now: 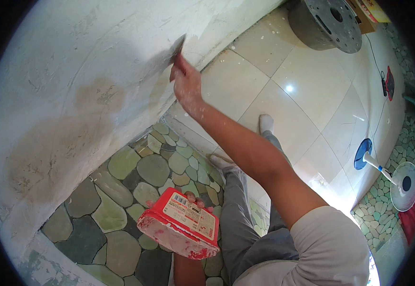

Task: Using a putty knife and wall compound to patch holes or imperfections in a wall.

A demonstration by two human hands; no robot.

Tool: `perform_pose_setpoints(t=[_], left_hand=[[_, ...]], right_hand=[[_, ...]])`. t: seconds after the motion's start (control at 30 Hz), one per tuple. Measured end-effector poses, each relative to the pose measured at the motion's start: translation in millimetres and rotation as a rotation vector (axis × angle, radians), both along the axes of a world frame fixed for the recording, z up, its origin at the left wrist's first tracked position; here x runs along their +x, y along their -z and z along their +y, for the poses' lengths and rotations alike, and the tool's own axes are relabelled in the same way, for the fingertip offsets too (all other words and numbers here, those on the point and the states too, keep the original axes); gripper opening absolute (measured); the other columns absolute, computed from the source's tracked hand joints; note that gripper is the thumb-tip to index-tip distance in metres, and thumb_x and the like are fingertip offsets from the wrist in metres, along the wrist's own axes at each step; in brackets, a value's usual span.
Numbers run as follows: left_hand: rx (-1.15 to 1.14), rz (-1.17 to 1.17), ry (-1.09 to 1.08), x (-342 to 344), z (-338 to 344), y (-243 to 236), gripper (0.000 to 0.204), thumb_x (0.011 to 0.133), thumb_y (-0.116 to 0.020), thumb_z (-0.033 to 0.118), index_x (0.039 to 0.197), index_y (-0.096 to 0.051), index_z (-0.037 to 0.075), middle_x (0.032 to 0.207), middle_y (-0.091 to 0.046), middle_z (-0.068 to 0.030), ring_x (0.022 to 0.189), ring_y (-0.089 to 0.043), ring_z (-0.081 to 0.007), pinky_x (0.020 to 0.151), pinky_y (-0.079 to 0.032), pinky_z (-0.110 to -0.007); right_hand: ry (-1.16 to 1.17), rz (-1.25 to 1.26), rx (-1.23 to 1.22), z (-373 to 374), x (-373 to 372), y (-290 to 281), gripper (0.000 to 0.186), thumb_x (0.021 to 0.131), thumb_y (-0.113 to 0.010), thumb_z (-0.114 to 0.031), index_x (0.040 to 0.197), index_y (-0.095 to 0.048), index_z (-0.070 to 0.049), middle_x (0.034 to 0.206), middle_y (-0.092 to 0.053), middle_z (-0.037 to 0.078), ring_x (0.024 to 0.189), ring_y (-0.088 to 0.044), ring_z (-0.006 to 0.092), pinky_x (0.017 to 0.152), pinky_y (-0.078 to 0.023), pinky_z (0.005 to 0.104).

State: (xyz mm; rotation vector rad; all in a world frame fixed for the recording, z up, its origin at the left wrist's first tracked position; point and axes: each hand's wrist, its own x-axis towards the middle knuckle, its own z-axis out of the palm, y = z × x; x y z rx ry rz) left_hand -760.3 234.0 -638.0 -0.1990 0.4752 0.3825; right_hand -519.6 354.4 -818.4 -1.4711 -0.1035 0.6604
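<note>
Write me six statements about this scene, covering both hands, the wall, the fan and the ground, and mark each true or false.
1. The right hand holds a flat-bladed tool up at the wall. True.
2. The wall is one even colour. False: it bears darker, brownish patches.
3. The left hand grips a tub. True.
4. The tub is blue. False: it is red, with whitish smears.
5. Near the picture's right edge there is a fan with a blue base. True.
6. Only square tiles are underfoot. False: rounded, greenish and grey stone shapes also cover part of the ground.
</note>
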Motion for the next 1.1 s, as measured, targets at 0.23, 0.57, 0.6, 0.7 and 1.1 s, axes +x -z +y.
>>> perform_pose_setpoints(t=[0.23,0.57,0.6,0.7,1.1], left_hand=[[-0.041,-0.036,0.021,10.5,1.2,-3.9,0.101,0.074,-0.041,0.086,0.118,-0.046,-0.004,0.116,-0.055,-0.0205,0.119,-0.048,-0.0344,0.109,-0.031,-0.052],[-0.065,0.035,0.056,11.9,2.1,-16.7,0.099,0.075,-0.038,0.086,0.116,-0.047,-0.004,0.113,-0.056,-0.0199,0.117,-0.049,-0.0354,0.108,-0.032,-0.052],[-0.032,0.061,0.071,12.8,0.8,-17.4,0.099,0.076,-0.038,0.086,0.116,-0.047,-0.004,0.113,-0.056,-0.0200,0.117,-0.049,-0.0351,0.108,-0.032,-0.052],[-0.020,0.083,0.000,-0.7,-7.6,-13.2,0.098,0.076,-0.038,0.086,0.116,-0.047,-0.004,0.113,-0.056,-0.0203,0.115,-0.050,-0.0346,0.107,-0.033,-0.052],[-0.013,0.087,-0.009,0.9,-20.2,-15.0,0.099,0.076,-0.037,0.086,0.117,-0.047,-0.004,0.116,-0.054,-0.0185,0.117,-0.047,-0.0336,0.107,-0.032,-0.053]], right_hand=[[0.010,-0.137,0.078,-50.7,-35.4,18.4,0.040,0.092,-0.044,-0.003,0.130,-0.054,-0.004,0.100,-0.061,0.010,0.085,-0.056,0.0160,0.077,-0.045,0.0290],[0.209,-0.171,-0.081,-21.0,26.2,23.4,0.038,0.090,-0.047,-0.007,0.128,-0.055,-0.003,0.099,-0.065,0.023,0.089,-0.063,0.0307,0.084,-0.047,0.0359],[0.185,-0.221,-0.103,-19.9,17.2,18.6,0.039,0.090,-0.048,-0.006,0.128,-0.054,-0.003,0.098,-0.065,0.024,0.088,-0.063,0.0339,0.084,-0.047,0.0364],[0.057,-0.265,-0.035,-30.0,-16.0,-7.8,0.037,0.093,-0.050,-0.005,0.130,-0.054,-0.002,0.114,-0.065,0.020,0.099,-0.061,0.0173,0.090,-0.045,0.0274],[0.290,0.011,0.138,-37.6,23.9,6.3,0.038,0.093,-0.048,-0.003,0.130,-0.054,0.001,0.109,-0.066,0.011,0.097,-0.059,0.0151,0.089,-0.043,0.0256]])
